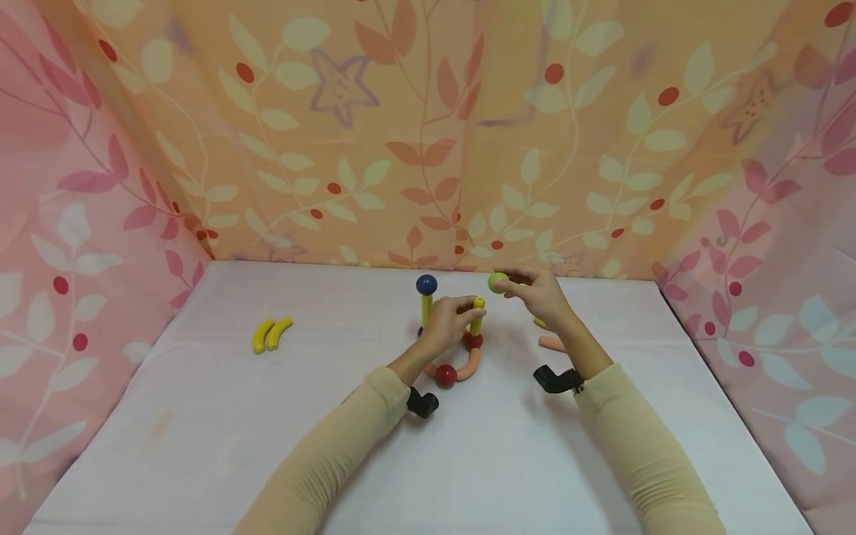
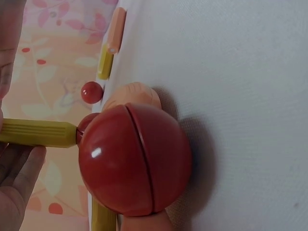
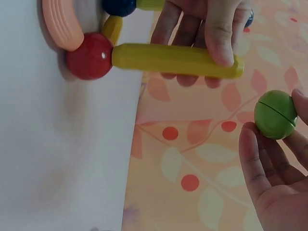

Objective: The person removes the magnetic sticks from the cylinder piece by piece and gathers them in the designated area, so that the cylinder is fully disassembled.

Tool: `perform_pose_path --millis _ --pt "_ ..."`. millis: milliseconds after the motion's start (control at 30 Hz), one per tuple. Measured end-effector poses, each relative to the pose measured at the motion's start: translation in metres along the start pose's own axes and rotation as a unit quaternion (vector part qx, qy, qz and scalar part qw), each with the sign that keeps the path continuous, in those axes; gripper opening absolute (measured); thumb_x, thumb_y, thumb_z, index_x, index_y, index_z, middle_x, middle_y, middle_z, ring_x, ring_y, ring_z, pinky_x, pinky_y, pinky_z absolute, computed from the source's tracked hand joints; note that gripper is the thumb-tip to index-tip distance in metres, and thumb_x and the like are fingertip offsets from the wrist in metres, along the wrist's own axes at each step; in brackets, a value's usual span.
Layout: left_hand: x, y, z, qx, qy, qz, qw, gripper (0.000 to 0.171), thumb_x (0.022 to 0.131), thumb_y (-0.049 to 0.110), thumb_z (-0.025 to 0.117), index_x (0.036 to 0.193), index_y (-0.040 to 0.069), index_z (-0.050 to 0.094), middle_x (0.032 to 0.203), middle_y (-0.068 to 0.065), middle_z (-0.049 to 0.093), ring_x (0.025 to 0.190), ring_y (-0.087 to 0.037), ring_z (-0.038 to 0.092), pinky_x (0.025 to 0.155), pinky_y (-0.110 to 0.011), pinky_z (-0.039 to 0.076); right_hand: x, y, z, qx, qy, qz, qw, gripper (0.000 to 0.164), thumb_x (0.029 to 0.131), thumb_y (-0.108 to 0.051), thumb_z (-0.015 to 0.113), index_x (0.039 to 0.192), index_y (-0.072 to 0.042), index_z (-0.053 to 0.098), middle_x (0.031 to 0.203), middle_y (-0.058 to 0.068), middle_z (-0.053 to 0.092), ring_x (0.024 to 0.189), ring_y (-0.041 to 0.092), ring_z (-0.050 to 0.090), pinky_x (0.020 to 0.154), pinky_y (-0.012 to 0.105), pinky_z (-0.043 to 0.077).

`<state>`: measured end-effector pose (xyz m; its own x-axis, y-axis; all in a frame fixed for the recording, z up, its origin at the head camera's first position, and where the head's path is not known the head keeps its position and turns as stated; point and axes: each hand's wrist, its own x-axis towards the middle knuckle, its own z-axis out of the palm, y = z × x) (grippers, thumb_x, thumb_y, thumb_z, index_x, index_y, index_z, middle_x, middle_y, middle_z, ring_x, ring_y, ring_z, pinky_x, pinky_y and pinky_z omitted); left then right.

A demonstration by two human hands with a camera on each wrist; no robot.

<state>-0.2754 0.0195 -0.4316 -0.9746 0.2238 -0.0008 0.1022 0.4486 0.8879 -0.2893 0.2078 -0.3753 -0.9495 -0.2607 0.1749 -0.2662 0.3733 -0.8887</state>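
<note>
My left hand [image 1: 446, 324] grips an upright yellow rod [image 3: 178, 60], thumb on one side and fingers on the other. The rod's lower end sits in a red ball [image 3: 90, 56], joined to a curved orange piece [image 1: 472, 364]. Another red ball [image 2: 135, 159] stands at the front of this curved frame. Behind the left hand, a second upright yellow rod [image 1: 426, 308] carries a dark blue ball [image 1: 426, 284] on top. My right hand [image 1: 543, 297] pinches a green ball [image 3: 275, 114] between thumb and fingers, beside and above the gripped rod's top, apart from it.
Two curved yellow pieces [image 1: 272, 336] lie side by side on the white table [image 1: 200, 431] at left. By the right forearm lies an orange rod [image 1: 551, 343], partly covered, with a yellow piece [image 1: 540, 323] behind it. Patterned cloth [image 1: 428, 134] encloses the back and sides.
</note>
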Motion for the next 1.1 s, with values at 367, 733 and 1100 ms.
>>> perform_pose_path --millis 367,733,1100 --pt "0.000 0.000 -0.001 -0.002 0.004 0.000 1.0000 0.043 0.091 0.030 0.066 0.131 0.012 0.063 0.116 -0.005 0.072 0.103 -0.018 0.068 0.093 -0.030 0.055 0.013 0.031 -0.035 -0.093 0.021 0.069 0.993 0.046 0.090 -0.030 0.071 0.128 -0.007 0.062 0.120 0.018 0.065 0.099 0.021 0.064 0.092 0.037 0.052" --pt "-0.001 0.001 0.000 0.001 0.007 -0.006 1.0000 0.044 0.092 0.031 0.065 0.132 0.014 0.062 0.117 -0.003 0.072 0.103 -0.017 0.067 0.093 -0.029 0.054 0.018 0.086 -0.067 -0.149 0.077 0.082 0.982 0.031 0.091 -0.016 0.067 0.117 0.001 0.066 0.119 0.020 0.061 0.103 0.032 0.057 0.070 0.020 0.051" --pt "0.000 0.002 0.007 0.003 0.007 0.000 1.0000 0.043 0.091 0.032 0.065 0.130 0.014 0.064 0.116 -0.002 0.072 0.102 -0.016 0.067 0.094 -0.029 0.054 0.010 0.112 -0.079 -0.221 0.037 0.192 0.955 0.043 0.092 -0.018 0.064 0.128 0.005 0.059 0.131 0.026 0.056 0.122 0.042 0.049 0.109 0.053 0.037"
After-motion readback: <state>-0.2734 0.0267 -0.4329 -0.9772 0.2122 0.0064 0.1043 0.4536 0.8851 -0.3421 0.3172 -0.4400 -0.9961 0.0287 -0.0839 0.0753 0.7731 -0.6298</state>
